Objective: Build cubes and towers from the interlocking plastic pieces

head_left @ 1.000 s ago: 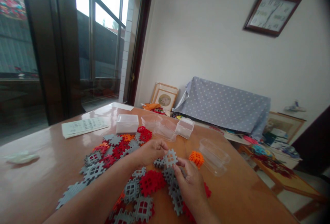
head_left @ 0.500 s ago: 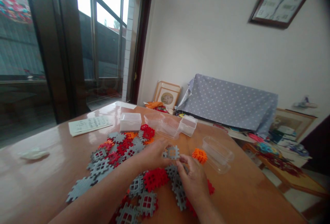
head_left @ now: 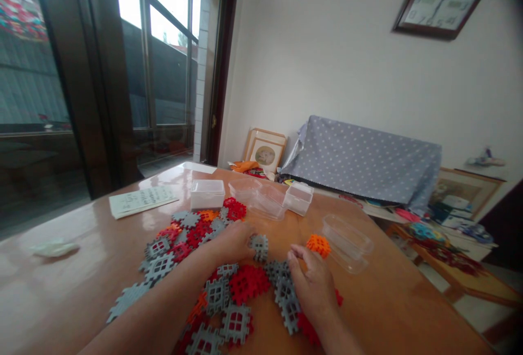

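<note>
Grey, red and orange waffle-shaped building tiles (head_left: 192, 235) lie scattered over a brown table (head_left: 388, 300). My left hand (head_left: 232, 242) is closed, pinching a joined pair of grey tiles (head_left: 260, 246) just above the tabletop. My right hand (head_left: 314, 284) rests palm down with fingers stretched over several grey tiles (head_left: 286, 295), holding nothing. An orange tile block (head_left: 317, 244) sits just beyond my right fingertips. A red tile (head_left: 247, 283) lies between my forearms.
Clear plastic boxes stand behind the tiles: one at the left (head_left: 207, 194), one in the middle (head_left: 257, 198), a small one (head_left: 299, 198) and an open one at the right (head_left: 347, 242). A printed sheet (head_left: 141, 200) lies at the far left. The table's right edge drops to a cluttered floor.
Both hands lowered the grey tile piece from mid-air toward the table. My right hand let go of it and settled flat on the grey tiles.
</note>
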Demonstrator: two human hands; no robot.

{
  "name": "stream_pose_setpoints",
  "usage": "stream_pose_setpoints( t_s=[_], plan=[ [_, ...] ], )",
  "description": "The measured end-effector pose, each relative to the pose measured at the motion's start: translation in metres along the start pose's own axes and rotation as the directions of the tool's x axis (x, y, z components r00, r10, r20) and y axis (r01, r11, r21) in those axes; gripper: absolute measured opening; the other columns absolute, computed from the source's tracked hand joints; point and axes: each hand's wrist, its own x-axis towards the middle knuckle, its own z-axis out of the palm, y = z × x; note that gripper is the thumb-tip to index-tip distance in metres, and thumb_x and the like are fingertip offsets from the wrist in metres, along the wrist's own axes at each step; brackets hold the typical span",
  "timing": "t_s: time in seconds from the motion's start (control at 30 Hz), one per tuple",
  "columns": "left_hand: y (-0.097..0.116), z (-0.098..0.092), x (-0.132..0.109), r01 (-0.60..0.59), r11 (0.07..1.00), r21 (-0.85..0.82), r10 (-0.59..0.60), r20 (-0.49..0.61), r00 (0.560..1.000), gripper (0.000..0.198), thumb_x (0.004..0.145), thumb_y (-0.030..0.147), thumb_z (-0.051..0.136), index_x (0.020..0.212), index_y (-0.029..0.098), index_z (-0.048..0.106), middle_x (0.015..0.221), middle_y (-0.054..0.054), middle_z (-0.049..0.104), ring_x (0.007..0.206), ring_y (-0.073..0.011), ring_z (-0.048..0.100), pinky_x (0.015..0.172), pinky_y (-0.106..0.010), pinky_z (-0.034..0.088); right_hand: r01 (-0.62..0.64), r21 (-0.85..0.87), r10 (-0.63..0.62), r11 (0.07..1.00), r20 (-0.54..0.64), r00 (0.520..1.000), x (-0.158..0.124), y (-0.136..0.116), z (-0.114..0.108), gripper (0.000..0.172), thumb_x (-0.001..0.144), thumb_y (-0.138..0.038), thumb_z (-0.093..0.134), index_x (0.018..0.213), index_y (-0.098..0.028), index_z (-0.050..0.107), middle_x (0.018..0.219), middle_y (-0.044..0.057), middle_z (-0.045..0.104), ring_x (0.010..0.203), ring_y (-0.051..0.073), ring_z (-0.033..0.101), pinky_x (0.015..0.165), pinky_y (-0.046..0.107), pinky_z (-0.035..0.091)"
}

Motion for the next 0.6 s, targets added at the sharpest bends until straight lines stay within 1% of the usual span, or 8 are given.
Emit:
stream_pose_setpoints(
  t_s=[0.07,0.13,0.3,0.4,0.5,0.6],
  plan=[
    [-0.001,0.003,0.002,-0.038,0.997,0.067,0.037,0.007,0.999,0.019,0.070,0.029,0.066,0.086,0.020,0.071,0.095,-0.009,0.073,0.089,-0.0283,0.066,0.080,-0.034,0.048,-0.012,0.007,0.012,1.000,0.001,1.000,0.000,0.001,0.000,0.033,0.096,-0.043,0.047,0.108,-0.021,0.069,0.104,0.009,0.074,0.099,0.025,0.066,0.090,0.039,0.049],
    [-0.004,0.007,0.004,-0.063,0.993,0.099,0.063,0.005,0.998,0.020,0.071,0.030,0.067,0.087,0.020,0.072,0.095,-0.010,0.073,0.088,-0.0286,0.066,0.079,-0.034,0.048,-0.017,0.014,0.017,1.000,0.003,1.000,0.000,0.001,0.000,0.033,0.095,-0.043,0.048,0.108,-0.021,0.069,0.104,0.008,0.074,0.099,0.025,0.066,0.090,0.039,0.049],
    [-0.011,0.016,0.006,-0.097,0.993,0.065,0.097,0.006,0.995,0.021,0.070,0.035,0.069,0.085,0.020,0.071,0.092,-0.010,0.073,0.086,-0.0287,0.066,0.079,-0.035,0.049,-0.017,0.021,0.017,1.000,0.009,1.000,0.000,0.001,0.000,0.033,0.095,-0.043,0.048,0.109,-0.022,0.070,0.104,0.008,0.074,0.099,0.025,0.066,0.089,0.039,0.049],
    [-0.012,0.016,0.005,-0.092,0.995,0.034,0.092,-0.002,0.996,0.030,0.066,0.038,0.073,0.090,0.020,0.070,0.097,-0.010,0.072,0.091,-0.0300,0.066,0.082,-0.037,0.049,-0.018,0.030,0.018,0.999,0.016,1.000,-0.001,0.002,0.001,0.033,0.095,-0.043,0.048,0.109,-0.022,0.069,0.104,0.008,0.074,0.099,0.025,0.067,0.088,0.038,0.049],
    [-0.014,0.016,0.004,-0.090,0.996,0.022,0.090,-0.003,0.996,0.045,0.061,0.038,0.077,0.103,0.021,0.069,0.110,-0.010,0.069,0.102,-0.0327,0.063,0.089,-0.039,0.048,-0.024,0.036,0.023,0.999,0.024,0.999,0.000,0.002,0.002,0.033,0.095,-0.043,0.048,0.109,-0.022,0.069,0.106,0.008,0.074,0.100,0.025,0.066,0.090,0.038,0.049],
    [-0.017,0.020,0.006,-0.100,0.995,0.024,0.100,-0.004,0.995,0.058,0.061,0.037,0.077,0.117,0.022,0.066,0.119,-0.011,0.066,0.110,-0.0348,0.060,0.095,-0.042,0.046,-0.026,0.033,0.025,0.999,0.034,0.999,0.001,0.002,0.003,0.033,0.095,-0.043,0.047,0.108,-0.022,0.070,0.105,0.008,0.074,0.099,0.025,0.066,0.089,0.038,0.049]
  ],
)
